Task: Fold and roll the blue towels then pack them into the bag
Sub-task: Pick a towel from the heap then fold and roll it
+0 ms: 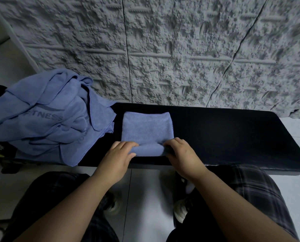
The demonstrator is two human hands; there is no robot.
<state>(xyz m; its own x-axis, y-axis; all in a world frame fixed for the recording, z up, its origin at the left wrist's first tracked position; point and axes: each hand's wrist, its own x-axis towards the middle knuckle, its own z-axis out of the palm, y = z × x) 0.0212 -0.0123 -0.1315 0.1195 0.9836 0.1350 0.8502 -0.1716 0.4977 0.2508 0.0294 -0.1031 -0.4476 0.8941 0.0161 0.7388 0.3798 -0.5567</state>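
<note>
At the lower centre of the frame, the near edge of a folded blue towel (146,130) is gripped by both hands: the left hand (118,155) and the right hand (182,153), fingers curled over and pinching a first roll (148,150) at each end. Only that near strip is rolled, it seems; the rest is laid flat on the black surface (233,137), stretching toward frame centre. Further off, at centre left, a heap of unfolded blue towels (46,117) is draped over the surface's end, folding not yet begun. No bag can be seen, so packing is judged wholly outstanding.
</note>
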